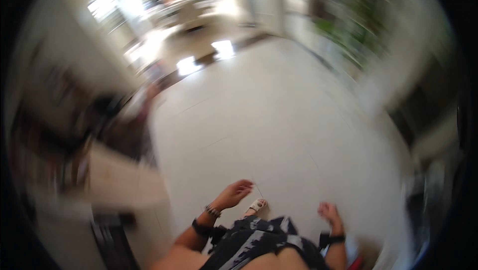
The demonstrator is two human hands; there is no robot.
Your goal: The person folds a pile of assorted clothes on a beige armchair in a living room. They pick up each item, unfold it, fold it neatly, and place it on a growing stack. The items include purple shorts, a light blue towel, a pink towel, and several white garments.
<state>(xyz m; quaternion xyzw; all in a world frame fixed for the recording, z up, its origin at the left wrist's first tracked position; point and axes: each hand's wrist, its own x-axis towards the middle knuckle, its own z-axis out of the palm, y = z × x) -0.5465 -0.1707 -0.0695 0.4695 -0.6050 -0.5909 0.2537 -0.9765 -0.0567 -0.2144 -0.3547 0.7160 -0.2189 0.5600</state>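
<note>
My left hand (236, 193) hangs over the pale tiled floor (269, 120), fingers loosely curled, with nothing visible in it. A beaded bracelet (213, 210) circles that wrist, and a black strap is around the forearm. On the right, my right hand (328, 212) is held low over the same floor, also with nothing seen in it; its fingers are partly bent and blurred. Another black strap (332, 238) with a small dark device sits on that forearm. Between the hands are dark patterned clothing (257, 232) and one foot in a light sandal (258, 205).
Light wooden furniture (127, 174) stands at the left, with blurred dark items behind it. A doorway with a dark threshold (209, 59) leads into a bright, cluttered room ahead. Green plants (351, 34) are at the upper right; dark furniture (422, 102) lines the right side.
</note>
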